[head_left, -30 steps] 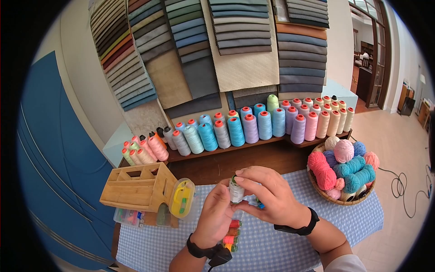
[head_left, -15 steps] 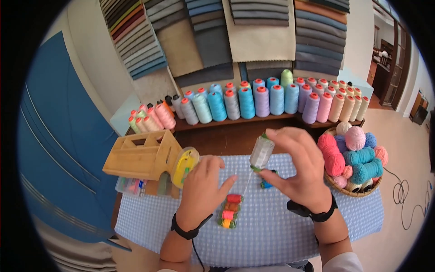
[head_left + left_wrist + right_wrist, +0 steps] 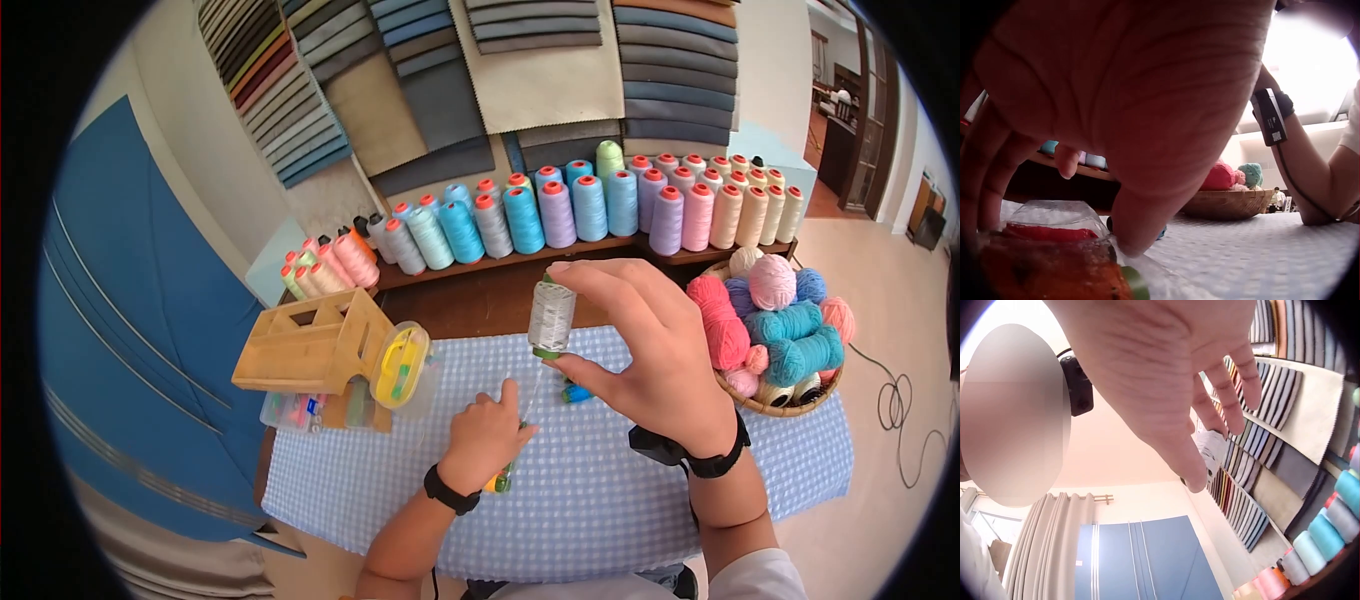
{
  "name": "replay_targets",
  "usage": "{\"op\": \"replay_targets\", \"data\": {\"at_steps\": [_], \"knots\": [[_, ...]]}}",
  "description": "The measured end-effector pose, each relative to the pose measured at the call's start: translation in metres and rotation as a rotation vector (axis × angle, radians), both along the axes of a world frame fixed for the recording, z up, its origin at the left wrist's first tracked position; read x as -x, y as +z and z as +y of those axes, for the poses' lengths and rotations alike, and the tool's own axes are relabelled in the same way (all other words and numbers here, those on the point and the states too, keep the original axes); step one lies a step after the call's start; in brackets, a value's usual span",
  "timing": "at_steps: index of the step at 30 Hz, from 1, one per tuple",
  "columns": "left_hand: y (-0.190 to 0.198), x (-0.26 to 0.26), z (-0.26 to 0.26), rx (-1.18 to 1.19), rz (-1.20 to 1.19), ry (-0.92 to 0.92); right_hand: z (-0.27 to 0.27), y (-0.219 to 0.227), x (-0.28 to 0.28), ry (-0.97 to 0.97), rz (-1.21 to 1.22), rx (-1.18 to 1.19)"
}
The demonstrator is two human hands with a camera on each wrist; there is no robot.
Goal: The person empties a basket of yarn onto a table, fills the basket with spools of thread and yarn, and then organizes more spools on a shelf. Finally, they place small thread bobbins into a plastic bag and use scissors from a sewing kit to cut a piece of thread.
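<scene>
My right hand (image 3: 655,350) holds up a small spool of silvery white thread (image 3: 551,318) with green ends, pinched upright between thumb and index finger. A thin pale strand runs down from it. In the right wrist view the spool (image 3: 1212,450) is partly hidden by the fingers. Low over the table, my left hand (image 3: 483,435) grips a clear-wrapped pack of thread spools (image 3: 1054,269), thumb on one side and fingers on the other. A red spool shows in the left wrist view; a yellow spool (image 3: 492,484) peeks out below the hand in the head view.
Blue thread spools (image 3: 576,393) lie behind the hands on the checked cloth (image 3: 600,520). To the right stands a wicker basket (image 3: 1229,203) of yarn; to the left, a wooden organizer (image 3: 290,350) and a plastic box (image 3: 400,365). Thread cones (image 3: 521,220) line the back shelf.
Both hands were together at the white spool. My left hand has let go and gone down to the pack, while my right hand has lifted the spool.
</scene>
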State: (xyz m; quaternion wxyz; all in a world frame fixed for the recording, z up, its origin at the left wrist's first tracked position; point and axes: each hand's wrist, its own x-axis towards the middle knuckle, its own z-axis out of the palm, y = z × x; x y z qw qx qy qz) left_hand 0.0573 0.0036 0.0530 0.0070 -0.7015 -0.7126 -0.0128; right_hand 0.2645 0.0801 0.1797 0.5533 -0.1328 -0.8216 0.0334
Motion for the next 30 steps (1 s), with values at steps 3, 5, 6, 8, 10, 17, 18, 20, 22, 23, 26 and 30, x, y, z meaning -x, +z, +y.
{"op": "replay_targets", "data": {"at_steps": [3, 5, 6, 8, 10, 17, 18, 20, 22, 23, 26, 30], "knots": [[0.003, 0.007, 0.002, 0.049, -0.041, 0.041, 0.002, 0.002, -0.008, -0.026, 0.011, -0.001], [0.007, 0.015, 0.005, 0.179, -0.126, 0.06, 0.004, 0.003, -0.013, -0.05, -0.001, -0.001], [0.007, 0.021, 0.005, 0.178, -0.111, 0.041, 0.007, 0.002, -0.014, -0.055, 0.011, -0.011], [0.011, 0.03, 0.007, 0.129, -0.188, -0.039, 0.009, 0.002, -0.018, -0.071, 0.039, 0.003], [0.025, 0.03, 0.007, 0.104, -0.312, -0.008, 0.011, 0.004, -0.021, -0.056, 0.061, 0.026], [0.055, 0.026, 0.017, -0.527, -0.614, -0.106, 0.012, 0.004, -0.027, -0.055, 0.073, 0.077], [0.063, 0.021, 0.015, -0.611, -0.615, -0.112, 0.011, 0.003, -0.027, -0.029, 0.076, 0.125], [0.073, 0.019, 0.016, -0.709, -0.571, -0.142, 0.009, 0.006, -0.028, 0.024, 0.084, 0.188], [0.081, 0.018, 0.014, -0.803, -0.528, -0.166, 0.008, 0.01, -0.027, 0.053, 0.076, 0.165], [0.085, 0.017, 0.011, -0.831, -0.496, -0.168, 0.007, 0.012, -0.027, 0.078, 0.069, 0.159], [0.094, 0.018, 0.003, -0.873, -0.431, -0.186, 0.001, 0.019, -0.03, 0.116, 0.024, 0.134], [0.102, 0.02, -0.008, -0.913, -0.35, -0.256, -0.001, 0.02, -0.036, 0.324, -0.025, 0.179]]}}
